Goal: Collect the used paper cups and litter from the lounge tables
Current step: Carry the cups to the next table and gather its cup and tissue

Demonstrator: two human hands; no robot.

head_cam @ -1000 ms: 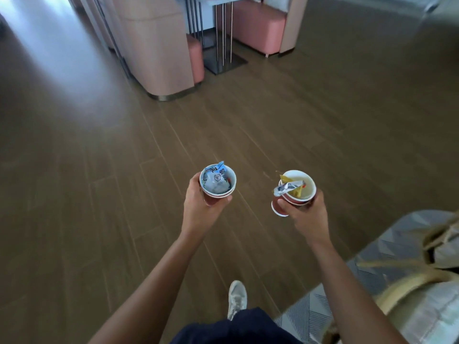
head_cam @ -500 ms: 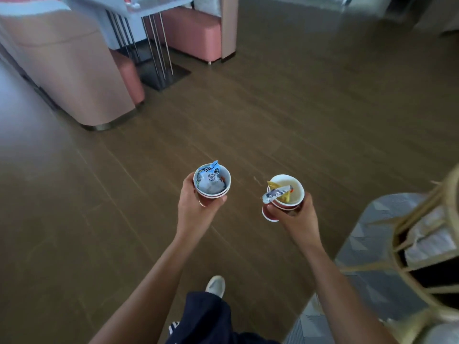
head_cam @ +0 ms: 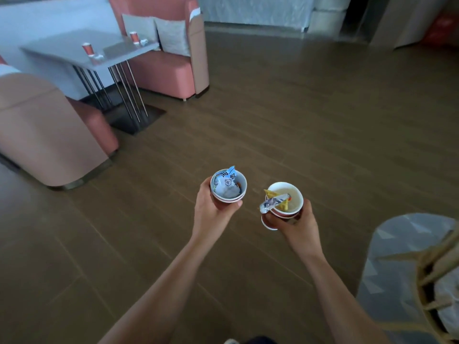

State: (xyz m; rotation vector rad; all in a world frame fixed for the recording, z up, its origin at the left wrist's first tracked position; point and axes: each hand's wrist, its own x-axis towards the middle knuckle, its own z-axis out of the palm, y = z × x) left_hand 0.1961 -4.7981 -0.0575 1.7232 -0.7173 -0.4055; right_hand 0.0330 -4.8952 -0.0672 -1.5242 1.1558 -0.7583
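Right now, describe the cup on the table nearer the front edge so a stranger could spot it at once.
Look to the grey table between the pink booth seats at upper left. Two red paper cups stand on it; the nearer red cup is close to the front edge, with a small white scrap beside it. The far red cup stands by the grey cushions.

Open wood floor [head_cam: 298,120] ahead; pink sofas [head_cam: 173,65] flank the table [head_cam: 62,50], round rug [head_cam: 397,244] at right.
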